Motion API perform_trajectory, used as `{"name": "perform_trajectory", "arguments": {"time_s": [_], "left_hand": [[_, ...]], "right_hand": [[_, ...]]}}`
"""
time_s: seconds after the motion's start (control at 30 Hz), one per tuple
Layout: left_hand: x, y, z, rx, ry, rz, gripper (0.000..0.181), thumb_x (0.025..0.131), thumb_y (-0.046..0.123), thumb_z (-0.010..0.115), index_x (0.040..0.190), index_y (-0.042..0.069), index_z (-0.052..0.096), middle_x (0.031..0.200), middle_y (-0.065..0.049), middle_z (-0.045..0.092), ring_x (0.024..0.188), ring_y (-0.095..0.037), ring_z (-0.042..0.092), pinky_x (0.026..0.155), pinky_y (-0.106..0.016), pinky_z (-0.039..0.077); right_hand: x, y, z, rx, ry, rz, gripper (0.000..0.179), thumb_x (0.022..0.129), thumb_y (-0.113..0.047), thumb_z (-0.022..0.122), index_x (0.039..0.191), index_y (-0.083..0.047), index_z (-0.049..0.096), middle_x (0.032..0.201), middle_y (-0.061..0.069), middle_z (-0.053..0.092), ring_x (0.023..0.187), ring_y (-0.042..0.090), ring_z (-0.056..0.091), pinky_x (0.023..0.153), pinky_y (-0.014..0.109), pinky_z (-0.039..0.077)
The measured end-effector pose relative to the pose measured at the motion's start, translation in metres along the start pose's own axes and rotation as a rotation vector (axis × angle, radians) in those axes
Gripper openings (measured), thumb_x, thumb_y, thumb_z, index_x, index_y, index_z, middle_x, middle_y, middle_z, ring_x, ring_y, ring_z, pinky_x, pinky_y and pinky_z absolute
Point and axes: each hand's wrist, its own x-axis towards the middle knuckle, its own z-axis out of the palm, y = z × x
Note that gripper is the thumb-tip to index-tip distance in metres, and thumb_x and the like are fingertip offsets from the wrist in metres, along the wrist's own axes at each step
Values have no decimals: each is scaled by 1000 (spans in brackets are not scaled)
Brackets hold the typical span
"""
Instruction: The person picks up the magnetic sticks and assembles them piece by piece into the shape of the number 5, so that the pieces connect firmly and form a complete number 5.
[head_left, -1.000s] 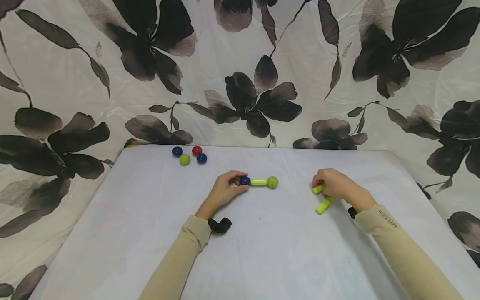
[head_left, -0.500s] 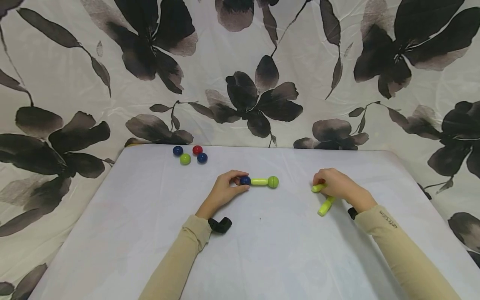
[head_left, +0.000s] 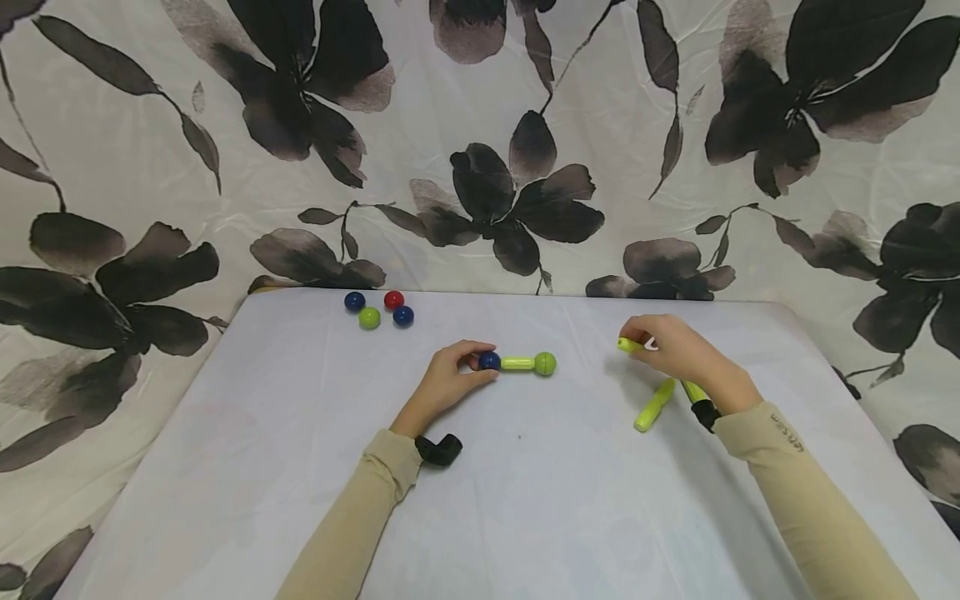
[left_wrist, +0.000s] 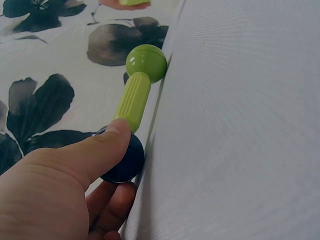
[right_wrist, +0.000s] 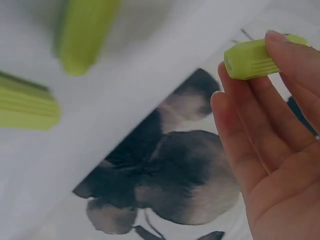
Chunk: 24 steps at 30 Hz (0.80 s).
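My left hand (head_left: 444, 382) pinches a dark blue ball (head_left: 490, 361) between thumb and fingers at mid-table. The ball joins one end of a ribbed yellow-green rod (head_left: 517, 364), whose other end carries a green ball (head_left: 545, 363). In the left wrist view my thumb partly covers the blue ball (left_wrist: 131, 160). My right hand (head_left: 678, 354), at the right, pinches another yellow-green rod (right_wrist: 250, 59) raised above the table. Below that hand lie two more rods, one slanted in plain sight (head_left: 655, 406), the other (head_left: 695, 392) partly hidden by the wrist.
Near the table's back edge sit two blue balls (head_left: 355, 302), a red ball (head_left: 393, 300) and a green ball (head_left: 369, 317). A white cloth (head_left: 525, 500) covers the table. Behind it hangs a flower-patterned cloth (head_left: 375, 208).
My right hand has lifted its rod off the table and moved slightly away from me, revealing more of the two rods beneath. My left hand and its joined pieces have stayed put.
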Motion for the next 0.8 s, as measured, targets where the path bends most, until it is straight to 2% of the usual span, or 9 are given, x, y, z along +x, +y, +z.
{"name": "perform_trajectory", "arguments": {"time_s": [0.13,0.23,0.37,0.47,0.63,0.8], "left_hand": [[-1,-1,0,-15,-7,3,40,86,17,80,124,14,70,101,0,65,88,-16,56,80,-32,44],[-1,-2,-1,-28,-4,17,32,91,22,74,122,16,72,102,1,66,89,-16,57,79,-33,44],[-1,-4,0,-47,6,35,25,99,23,64,121,16,72,108,1,69,91,-15,59,79,-32,46],[0,-4,0,-58,4,36,25,101,22,61,122,15,72,111,0,69,91,-15,59,80,-31,46],[-1,-3,0,-59,1,44,25,101,21,60,122,13,72,112,-2,69,90,-16,57,79,-31,46],[-1,-2,0,-43,4,48,25,101,21,60,122,14,71,112,-1,69,91,-15,58,80,-31,47]], "right_hand": [[4,-16,-7,38,78,-27,20,86,3,72,106,2,68,95,9,70,89,27,65,80,46,53],[8,-31,-11,64,139,-43,21,87,3,72,107,2,68,94,10,70,88,26,65,78,43,53],[12,-54,-15,106,212,-25,22,87,0,73,109,1,69,96,11,70,89,26,66,79,42,53],[16,-73,-15,153,263,5,22,88,-2,73,109,0,69,96,11,71,89,25,66,80,41,52],[22,-101,-9,256,335,44,24,86,-3,76,109,-1,70,94,11,71,85,23,67,78,39,52],[31,-124,8,342,374,61,31,86,-10,78,113,0,69,92,11,72,81,22,67,72,36,54]]}}
